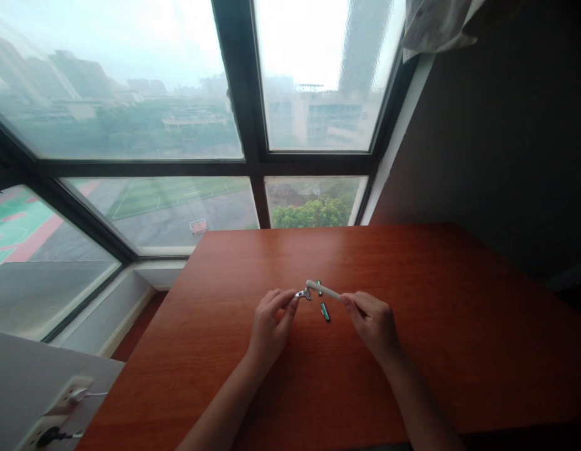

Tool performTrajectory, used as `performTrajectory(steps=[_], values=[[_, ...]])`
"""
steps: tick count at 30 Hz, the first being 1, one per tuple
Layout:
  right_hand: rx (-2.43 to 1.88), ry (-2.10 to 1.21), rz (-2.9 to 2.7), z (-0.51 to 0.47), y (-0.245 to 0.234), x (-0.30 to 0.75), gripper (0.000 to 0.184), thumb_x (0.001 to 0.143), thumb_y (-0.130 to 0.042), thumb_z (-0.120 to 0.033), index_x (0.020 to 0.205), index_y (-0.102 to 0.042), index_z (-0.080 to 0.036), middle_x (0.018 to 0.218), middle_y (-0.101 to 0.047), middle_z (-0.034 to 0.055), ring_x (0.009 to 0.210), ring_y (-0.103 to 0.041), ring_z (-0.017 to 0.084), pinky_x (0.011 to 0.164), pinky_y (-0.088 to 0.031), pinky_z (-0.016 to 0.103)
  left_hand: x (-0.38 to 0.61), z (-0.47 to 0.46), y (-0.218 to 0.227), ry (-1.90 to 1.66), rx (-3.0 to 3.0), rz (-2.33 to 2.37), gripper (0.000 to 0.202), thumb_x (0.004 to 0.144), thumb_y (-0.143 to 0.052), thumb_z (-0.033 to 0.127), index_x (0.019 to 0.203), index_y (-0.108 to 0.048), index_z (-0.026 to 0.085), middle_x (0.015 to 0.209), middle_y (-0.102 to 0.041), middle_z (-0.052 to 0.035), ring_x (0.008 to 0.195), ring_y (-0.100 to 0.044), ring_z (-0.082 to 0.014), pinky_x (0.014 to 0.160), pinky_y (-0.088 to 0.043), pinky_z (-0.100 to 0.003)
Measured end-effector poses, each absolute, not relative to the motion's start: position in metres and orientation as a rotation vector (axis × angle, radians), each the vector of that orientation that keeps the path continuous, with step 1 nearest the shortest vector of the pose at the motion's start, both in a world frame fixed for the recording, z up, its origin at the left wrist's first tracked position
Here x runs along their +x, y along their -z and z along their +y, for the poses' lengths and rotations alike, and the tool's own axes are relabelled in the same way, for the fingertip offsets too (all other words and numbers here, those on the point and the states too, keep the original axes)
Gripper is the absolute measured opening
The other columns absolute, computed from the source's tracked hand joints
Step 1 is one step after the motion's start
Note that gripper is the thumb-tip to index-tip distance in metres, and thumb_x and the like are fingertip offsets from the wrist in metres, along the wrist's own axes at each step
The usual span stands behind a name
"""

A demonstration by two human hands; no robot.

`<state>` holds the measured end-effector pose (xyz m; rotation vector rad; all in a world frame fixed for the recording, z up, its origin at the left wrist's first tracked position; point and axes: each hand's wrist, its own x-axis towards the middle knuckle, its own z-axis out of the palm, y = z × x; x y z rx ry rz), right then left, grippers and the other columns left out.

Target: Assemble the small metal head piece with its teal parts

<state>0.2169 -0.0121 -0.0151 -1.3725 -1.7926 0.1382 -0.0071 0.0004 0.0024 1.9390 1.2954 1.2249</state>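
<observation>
My left hand (pixel 270 319) pinches a silver razor handle (pixel 302 294) between thumb and fingers. Only its forked, shiny end shows; the remainder is hidden by the hand. In my right hand (pixel 375 321), closed fingers grip one end of a slim pale stick (pixel 325 289), whose exact kind I cannot tell. The stick's rounded far tip meets or overlaps the razor's forked end. Below it lies a green-and-black razor cartridge (pixel 325 312) on the table. A second dark cartridge (pixel 319 287) is partly covered by the stick.
The reddish-brown wooden table (pixel 215 376) reaches to the large window (pixel 313 164) ahead. A grey wall (pixel 497 125) rises on the right. At lower left, a wall socket (pixel 67 396) has plugs and cords in it. Pale cloth (pixel 436 28) hangs at the top.
</observation>
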Motion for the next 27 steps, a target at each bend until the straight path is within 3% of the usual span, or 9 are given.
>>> performTrajectory(steps=[12,27], values=[[-1.335,-0.237,-1.777,-0.0133,0.0105,0.2142,0.036,0.094,-0.046,-0.035,0.072,-0.068,-0.018,0.056,-0.055,0.0013,0.053,-0.05,0.013,0.053,-0.034,0.023,-0.0066,0.001,0.0007,-1.26,1.905,1.275,0.022,0.089,-0.052,0.033,0.095,-0.068,0.019,0.085,-0.065,-0.008,0.081,-0.057,-0.0199,0.075,-0.046,-0.031],[-1.28,-0.362,-1.762,-0.0163,0.0055,0.2124,0.038,0.094,-0.045,-0.035,0.064,-0.06,-0.018,0.056,-0.048,-0.0005,0.052,-0.045,0.012,0.053,-0.031,0.024,-0.0081,0.0023,0.0026,-1.317,1.684,1.254,0.022,0.087,-0.056,0.032,0.098,-0.069,0.019,0.095,-0.068,-0.0079,0.089,-0.061,-0.0206,0.08,-0.047,-0.029]])
